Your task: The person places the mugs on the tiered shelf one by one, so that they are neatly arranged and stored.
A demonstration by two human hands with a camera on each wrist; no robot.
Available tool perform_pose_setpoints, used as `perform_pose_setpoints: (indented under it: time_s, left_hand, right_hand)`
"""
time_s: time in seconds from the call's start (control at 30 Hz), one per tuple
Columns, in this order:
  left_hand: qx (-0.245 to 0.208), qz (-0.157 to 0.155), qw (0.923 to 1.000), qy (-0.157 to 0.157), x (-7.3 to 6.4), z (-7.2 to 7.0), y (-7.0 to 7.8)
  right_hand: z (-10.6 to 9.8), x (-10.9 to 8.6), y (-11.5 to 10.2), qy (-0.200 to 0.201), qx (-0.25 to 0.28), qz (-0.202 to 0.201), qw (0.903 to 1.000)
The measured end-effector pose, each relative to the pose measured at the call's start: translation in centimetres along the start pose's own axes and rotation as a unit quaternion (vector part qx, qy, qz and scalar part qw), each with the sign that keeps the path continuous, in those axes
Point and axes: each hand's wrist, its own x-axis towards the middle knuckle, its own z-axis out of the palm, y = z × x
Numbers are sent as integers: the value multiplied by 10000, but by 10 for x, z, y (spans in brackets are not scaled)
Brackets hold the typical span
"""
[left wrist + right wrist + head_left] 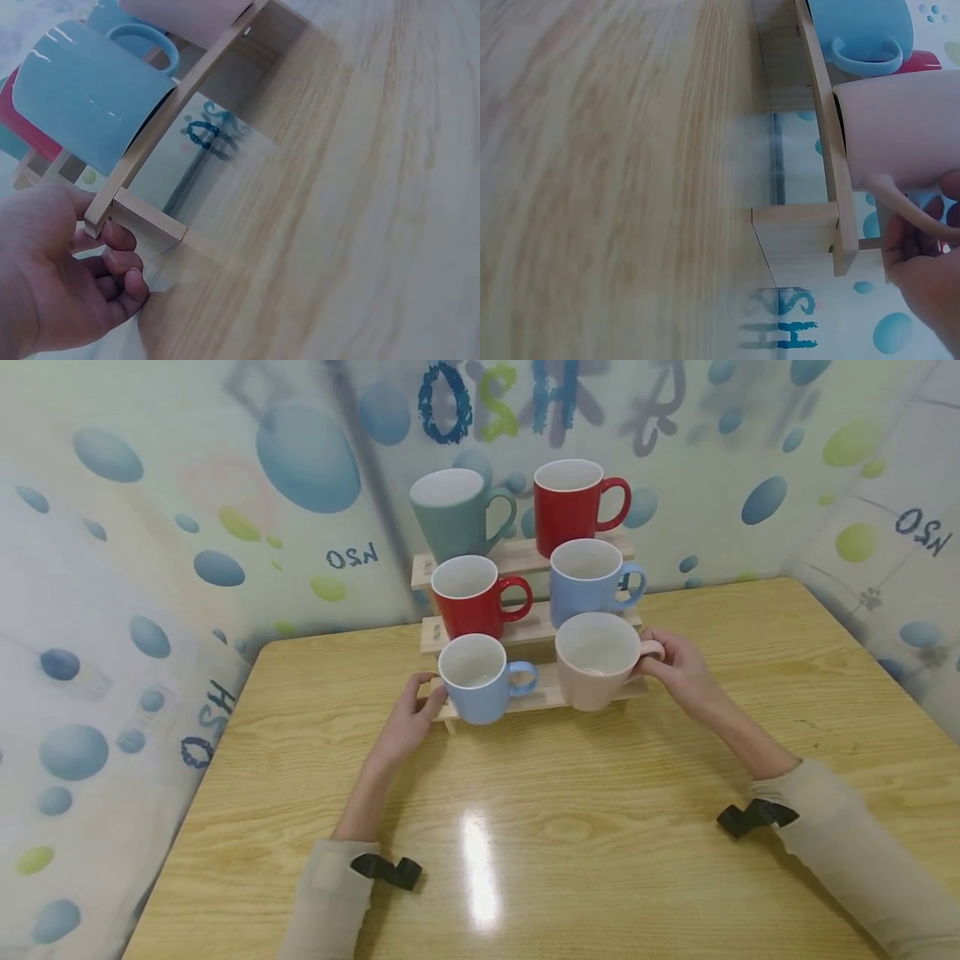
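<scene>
A three-step wooden rack [544, 693] carries several mugs, two on each step. My left hand [408, 722] pinches the left end of the lowest step, thumb above and curled fingers below in the left wrist view. Beside it stands a light blue mug [480, 697], its handle to the right. At the other end of that step is a pale pink mug [592, 670]. My right hand [686, 677] holds the pink mug's handle [904, 206] between thumb and fingers. In the right wrist view the mug's base sits right at the step.
On the middle step stand a red mug [471, 606] and a blue mug [587, 585]. The top step bears a green mug [453, 518] and another red mug [566, 510]. Beneath is a wood-grain table [600, 827], with a patterned backdrop [300, 543] behind.
</scene>
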Motion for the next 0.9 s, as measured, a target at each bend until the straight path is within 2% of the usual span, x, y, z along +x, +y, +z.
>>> perform_pose_setpoints:
  time_s: [0.33, 0.53, 0.73, 0.9]
  left_hand:
    - [151, 91, 9997, 153, 4, 1, -1]
    - [201, 57, 9992, 346, 5, 0, 2]
    - [80, 154, 9982, 582, 5, -3, 7]
    - [224, 172, 9977, 618, 5, -7, 10]
  right_hand:
    - [-11, 2, 6, -653, 340, -297, 9968]
    - [-25, 0, 8, -1001, -212, -120, 9947]
    - [-34, 0, 9, -1410, -628, -311, 9875]
    - [-42, 0, 12, -1345, -1062, -274, 9848]
